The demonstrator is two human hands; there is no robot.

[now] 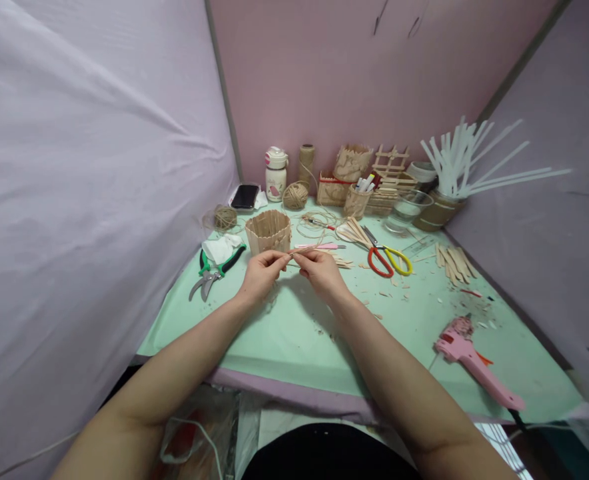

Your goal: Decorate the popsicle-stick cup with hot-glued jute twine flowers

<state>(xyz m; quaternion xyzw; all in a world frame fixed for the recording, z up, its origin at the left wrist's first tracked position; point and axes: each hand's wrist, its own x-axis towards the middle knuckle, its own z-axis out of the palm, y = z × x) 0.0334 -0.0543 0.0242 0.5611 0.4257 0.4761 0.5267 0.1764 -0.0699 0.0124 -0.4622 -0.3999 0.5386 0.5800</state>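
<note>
My left hand [264, 272] and my right hand [320, 270] meet over the middle of the table, fingertips pinched close together. Between them runs a thin strand of jute twine [319, 244], which trails off behind the right hand. Just beyond my left hand stands a wooden-stick basket [268, 231], partly hidden by the fingers. A pink pen-like tool [324, 247] and several thin wooden sticks [342, 263] lie behind my right hand. The exact ends of the twine in the fingers are too small to make out.
Pruning shears [209, 279] lie at left, scissors [388, 259] at right. A pink glue gun [474, 363] rests near the right edge. Behind are twine balls [295, 195], a bottle [276, 177], a glass bowl [405, 212] and glue sticks [454, 163].
</note>
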